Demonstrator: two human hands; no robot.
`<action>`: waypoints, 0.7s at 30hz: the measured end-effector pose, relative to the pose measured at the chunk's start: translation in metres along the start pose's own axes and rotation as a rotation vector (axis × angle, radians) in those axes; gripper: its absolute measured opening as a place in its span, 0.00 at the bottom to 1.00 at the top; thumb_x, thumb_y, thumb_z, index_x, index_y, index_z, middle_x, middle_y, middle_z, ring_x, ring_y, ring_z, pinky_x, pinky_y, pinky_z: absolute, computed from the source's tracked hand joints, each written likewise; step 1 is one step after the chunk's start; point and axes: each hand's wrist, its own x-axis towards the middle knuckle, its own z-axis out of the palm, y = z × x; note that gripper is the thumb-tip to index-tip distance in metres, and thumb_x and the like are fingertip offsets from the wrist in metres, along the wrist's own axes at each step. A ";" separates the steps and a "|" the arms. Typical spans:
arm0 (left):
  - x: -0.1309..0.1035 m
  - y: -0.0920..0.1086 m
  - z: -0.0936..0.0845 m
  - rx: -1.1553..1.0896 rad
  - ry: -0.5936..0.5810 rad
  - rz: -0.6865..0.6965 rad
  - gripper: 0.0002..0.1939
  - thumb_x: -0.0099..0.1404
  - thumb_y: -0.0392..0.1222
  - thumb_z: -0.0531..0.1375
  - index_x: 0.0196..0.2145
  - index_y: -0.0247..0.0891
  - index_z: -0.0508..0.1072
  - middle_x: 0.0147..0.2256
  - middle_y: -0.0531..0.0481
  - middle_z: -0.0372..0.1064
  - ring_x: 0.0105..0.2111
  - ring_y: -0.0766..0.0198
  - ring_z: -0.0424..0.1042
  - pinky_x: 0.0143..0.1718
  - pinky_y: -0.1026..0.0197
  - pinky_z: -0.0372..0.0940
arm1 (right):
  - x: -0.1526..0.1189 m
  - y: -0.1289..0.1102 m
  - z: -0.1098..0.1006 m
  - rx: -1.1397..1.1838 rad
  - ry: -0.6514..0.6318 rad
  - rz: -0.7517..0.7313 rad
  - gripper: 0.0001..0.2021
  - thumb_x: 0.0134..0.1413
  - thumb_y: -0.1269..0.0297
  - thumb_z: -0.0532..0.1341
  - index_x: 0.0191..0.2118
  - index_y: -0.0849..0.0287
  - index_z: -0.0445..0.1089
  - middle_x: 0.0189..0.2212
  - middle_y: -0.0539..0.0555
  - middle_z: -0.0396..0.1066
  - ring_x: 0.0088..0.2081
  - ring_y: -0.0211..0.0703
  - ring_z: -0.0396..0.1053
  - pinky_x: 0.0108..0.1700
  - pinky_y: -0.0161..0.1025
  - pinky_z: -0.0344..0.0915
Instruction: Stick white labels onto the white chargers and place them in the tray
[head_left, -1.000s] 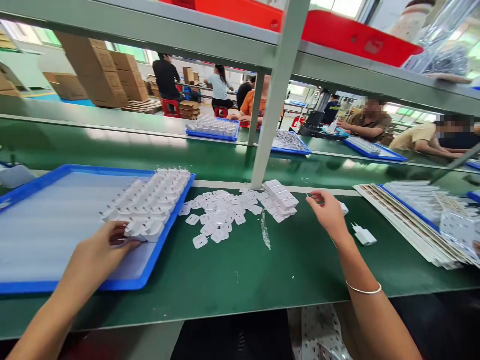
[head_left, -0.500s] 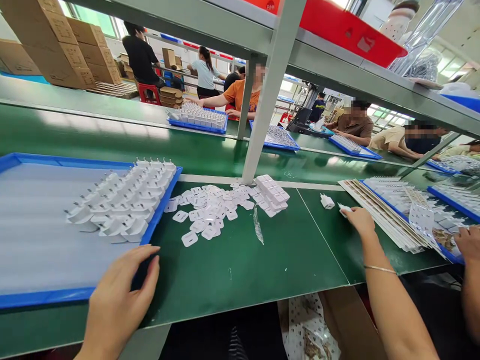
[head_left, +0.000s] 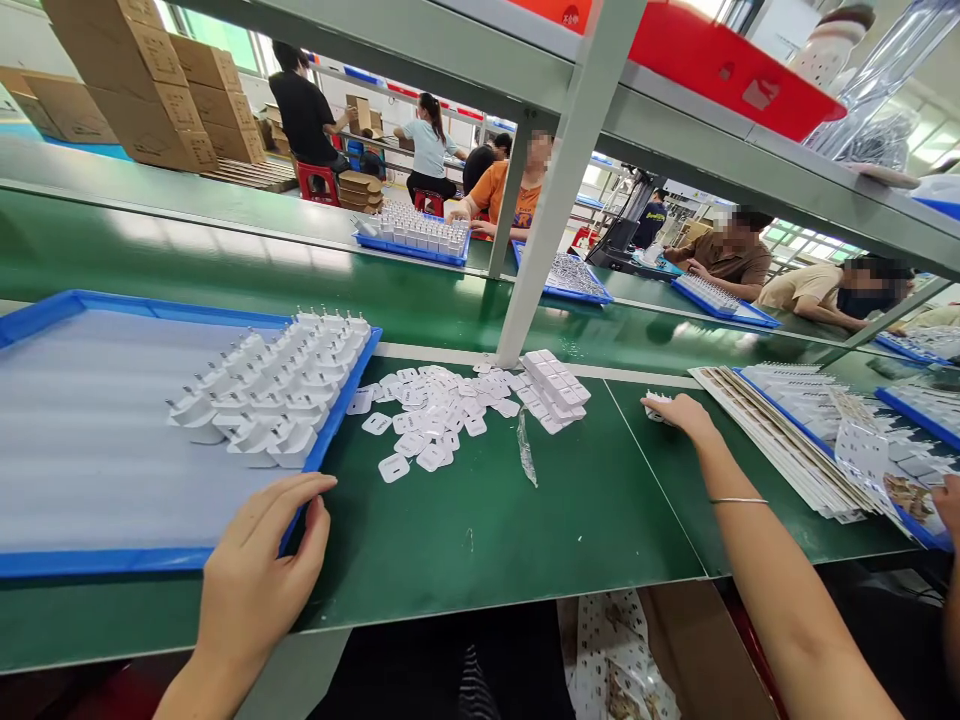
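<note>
My left hand [head_left: 266, 560] is at the near right corner of a blue-rimmed tray [head_left: 360, 385]. Its fingers curve with the thumb apart, and nothing shows in them. Inside the tray, white plug housings [head_left: 285, 385] with metal pins stand in slanting rows. My right hand [head_left: 686, 418], its wrist in a thin bangle, reaches far across the green table. Its fingers are closed on white charger plugs [head_left: 658, 400]; they partly cover them, so how many they grip is unclear. Between my hands lie loose white square cover plates [head_left: 427, 410] in a spread pile.
Stacked white square pieces [head_left: 555, 385] and a crumpled clear plastic strip [head_left: 526, 450] lie beyond the pile. A grey post [head_left: 551, 200] rises behind. On the right are stacked boards [head_left: 780, 450], plug trays and a co-worker's hand [head_left: 949, 505]. An open carton [head_left: 697, 640] sits below the table edge.
My right hand has moved left, bringing its plug to where another plug stood on the table. My left hand keeps its curved pose near the tray corner. The view has shifted slightly.
</note>
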 end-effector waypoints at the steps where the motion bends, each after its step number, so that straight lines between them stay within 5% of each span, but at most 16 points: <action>1: -0.001 0.001 -0.001 -0.009 0.015 0.024 0.09 0.63 0.31 0.59 0.40 0.41 0.72 0.38 0.49 0.75 0.38 0.58 0.77 0.46 0.54 0.71 | -0.006 -0.007 0.000 -0.019 0.004 0.022 0.16 0.64 0.60 0.61 0.53 0.61 0.68 0.51 0.58 0.69 0.47 0.49 0.71 0.48 0.51 0.71; 4: -0.004 0.012 -0.004 -0.048 0.059 0.133 0.14 0.59 0.25 0.61 0.40 0.39 0.72 0.37 0.47 0.75 0.40 0.55 0.76 0.46 0.52 0.71 | -0.032 -0.034 -0.005 -0.022 0.003 0.025 0.22 0.61 0.57 0.62 0.56 0.64 0.64 0.51 0.63 0.69 0.48 0.53 0.71 0.48 0.51 0.68; 7: -0.006 0.040 -0.006 -0.105 0.004 0.262 0.17 0.57 0.24 0.62 0.43 0.36 0.72 0.37 0.44 0.76 0.44 0.53 0.75 0.46 0.52 0.71 | -0.078 -0.067 -0.008 0.039 -0.032 -0.148 0.34 0.53 0.55 0.65 0.61 0.66 0.56 0.50 0.68 0.70 0.46 0.57 0.71 0.45 0.46 0.67; 10: -0.003 0.078 0.000 -0.114 -0.097 0.340 0.21 0.58 0.27 0.63 0.49 0.32 0.70 0.44 0.38 0.75 0.51 0.48 0.71 0.50 0.50 0.70 | -0.147 -0.101 -0.003 0.125 -0.200 -0.436 0.36 0.46 0.55 0.68 0.59 0.53 0.55 0.42 0.55 0.76 0.38 0.50 0.74 0.37 0.38 0.66; 12: -0.001 0.098 0.008 -0.083 -0.168 0.346 0.22 0.59 0.30 0.61 0.53 0.32 0.70 0.50 0.36 0.73 0.54 0.44 0.68 0.53 0.45 0.67 | -0.197 -0.121 0.003 0.188 -0.388 -0.731 0.37 0.43 0.58 0.68 0.59 0.56 0.53 0.37 0.56 0.75 0.33 0.50 0.72 0.34 0.40 0.64; 15: 0.000 0.108 0.024 -0.111 -0.252 0.317 0.22 0.61 0.30 0.56 0.54 0.32 0.70 0.51 0.34 0.72 0.52 0.44 0.71 0.50 0.43 0.69 | -0.254 -0.141 0.012 0.245 -0.609 -0.959 0.36 0.41 0.64 0.67 0.58 0.58 0.54 0.34 0.55 0.74 0.34 0.51 0.72 0.33 0.40 0.63; 18: -0.005 0.096 0.033 -0.263 -0.292 0.232 0.21 0.63 0.30 0.53 0.53 0.33 0.70 0.48 0.36 0.74 0.46 0.50 0.75 0.45 0.49 0.72 | -0.273 -0.152 0.020 0.276 -0.664 -1.020 0.37 0.40 0.67 0.67 0.58 0.57 0.54 0.33 0.53 0.73 0.34 0.50 0.71 0.32 0.38 0.61; 21: -0.007 0.079 0.032 -0.455 -0.313 0.030 0.18 0.65 0.34 0.55 0.52 0.36 0.72 0.48 0.39 0.75 0.47 0.52 0.75 0.47 0.53 0.72 | -0.250 -0.165 0.025 0.321 -0.770 -1.030 0.29 0.47 0.59 0.67 0.56 0.54 0.60 0.33 0.51 0.74 0.33 0.45 0.71 0.32 0.36 0.63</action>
